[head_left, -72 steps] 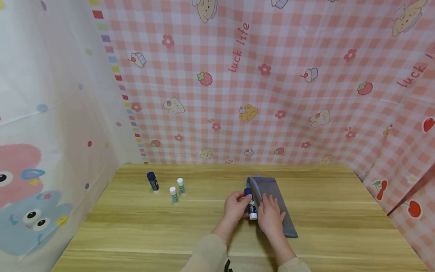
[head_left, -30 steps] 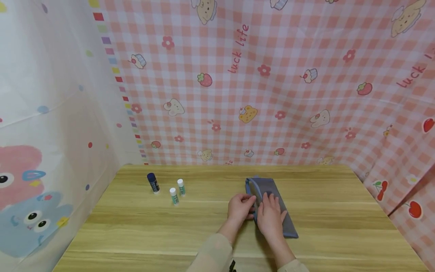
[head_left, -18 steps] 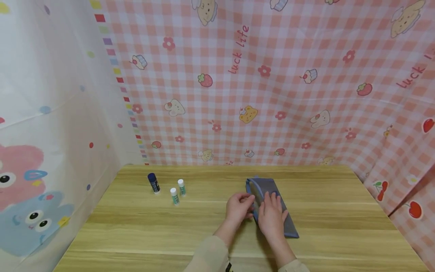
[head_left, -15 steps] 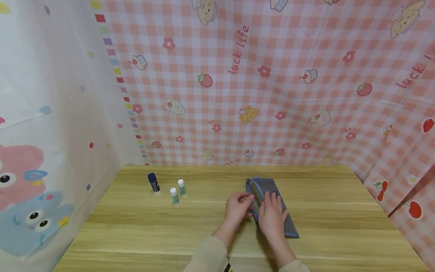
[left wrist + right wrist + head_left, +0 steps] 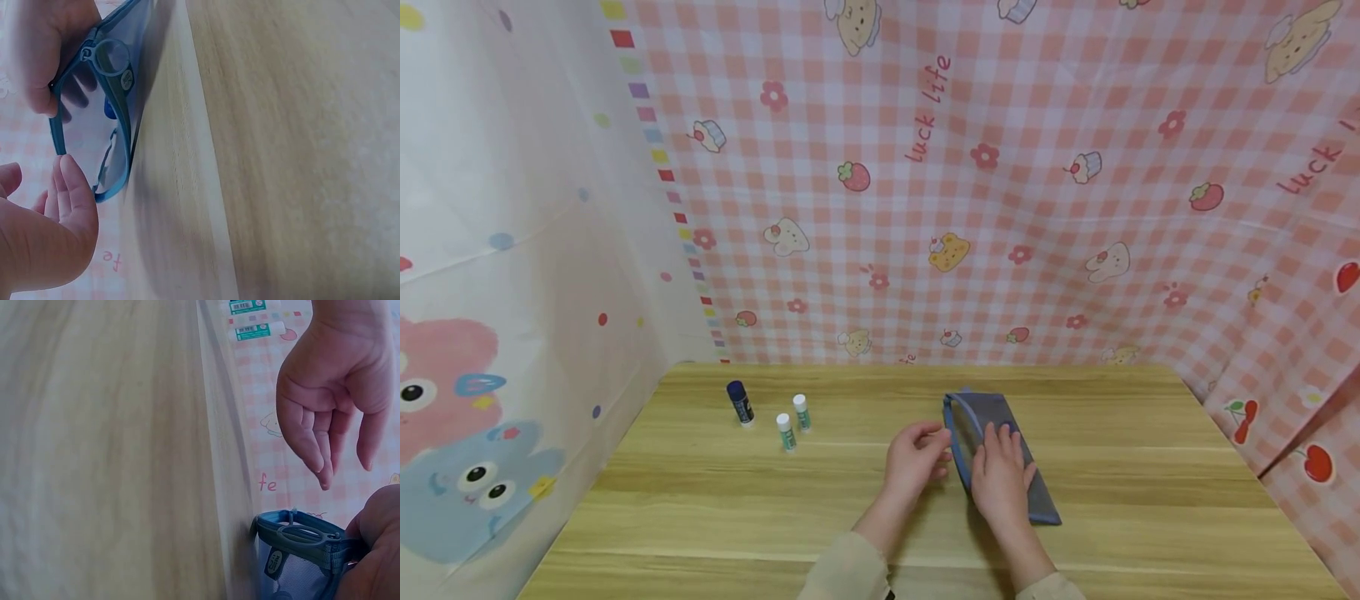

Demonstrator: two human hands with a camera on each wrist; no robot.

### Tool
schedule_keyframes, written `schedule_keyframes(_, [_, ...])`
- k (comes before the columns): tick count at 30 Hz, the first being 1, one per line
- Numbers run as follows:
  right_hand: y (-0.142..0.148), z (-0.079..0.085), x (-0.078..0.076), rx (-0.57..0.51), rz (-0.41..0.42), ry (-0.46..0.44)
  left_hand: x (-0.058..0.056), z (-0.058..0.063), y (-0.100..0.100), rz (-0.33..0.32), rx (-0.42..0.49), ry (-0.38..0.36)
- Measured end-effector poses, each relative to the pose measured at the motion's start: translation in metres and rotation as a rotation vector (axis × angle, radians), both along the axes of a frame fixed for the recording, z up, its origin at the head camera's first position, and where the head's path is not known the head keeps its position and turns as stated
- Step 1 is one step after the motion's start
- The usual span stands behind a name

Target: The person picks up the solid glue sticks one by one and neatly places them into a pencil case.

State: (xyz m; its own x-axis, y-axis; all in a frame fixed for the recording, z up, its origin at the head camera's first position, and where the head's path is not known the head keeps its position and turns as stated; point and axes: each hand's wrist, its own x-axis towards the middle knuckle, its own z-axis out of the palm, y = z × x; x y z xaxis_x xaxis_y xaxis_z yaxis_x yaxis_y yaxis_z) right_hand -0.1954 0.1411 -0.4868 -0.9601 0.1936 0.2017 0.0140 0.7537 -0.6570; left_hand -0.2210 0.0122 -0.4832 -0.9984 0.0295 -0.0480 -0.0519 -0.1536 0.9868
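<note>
A grey mesh zip pouch (image 5: pixel 1039 498) with blue edging lies on the table, its mouth gaping to the left. My right hand (image 5: pixel 1002 479) lies over it with fingers extended across the top; in the left wrist view that hand holds the upper rim (image 5: pixel 57 134). Something dark blue (image 5: pixel 110 107) shows inside the pouch, mostly hidden. Just left of the mouth is my left hand (image 5: pixel 915 460), fingers loosely bent and holding nothing. In the right wrist view, the left hand (image 5: pixel 334 394) hangs apart from the pouch's zip pull (image 5: pixel 303 536).
A dark blue glue stick (image 5: pixel 741 405) stands at the table's left. Two smaller white-and-green glue sticks, one nearer (image 5: pixel 786 433) and one farther (image 5: pixel 802 413), stand beside it. Behind the wooden table (image 5: pixel 1120 467) hangs a pink checked cloth (image 5: pixel 880 208).
The dark blue glue stick my left hand held at the pouch's mouth has gone out of its grip into the pouch. My left hand has since drawn back leftward. The right hand stays nearly still.
</note>
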Motion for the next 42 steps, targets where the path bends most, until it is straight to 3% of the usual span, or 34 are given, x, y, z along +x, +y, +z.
schedule_keyframes(5, [0.000, 0.000, 0.000, -0.009, 0.006, 0.000, 0.000, -0.002, -0.006, 0.021, -0.029, 0.056])
schedule_keyframes(12, [0.001, -0.001, 0.000, -0.008, 0.010, -0.001, 0.003, 0.003, -0.016, 0.098, -0.063, 0.120])
schedule_keyframes(19, [0.001, 0.000, 0.001, -0.010, 0.017, -0.008, 0.002, 0.009, -0.028, 0.192, -0.209, 0.231])
schedule_keyframes(25, [0.001, 0.000, 0.001, -0.014, 0.016, -0.008, 0.004, 0.018, -0.035, 0.230, -0.240, 0.301])
schedule_keyframes(33, [0.001, 0.000, 0.001, -0.022, 0.019, 0.002, 0.004, 0.021, -0.045, 0.298, -0.348, 0.487])
schedule_keyframes(42, [0.002, -0.001, 0.000, -0.015, 0.018, 0.005, 0.005, 0.023, -0.062, 0.334, -0.536, 0.513])
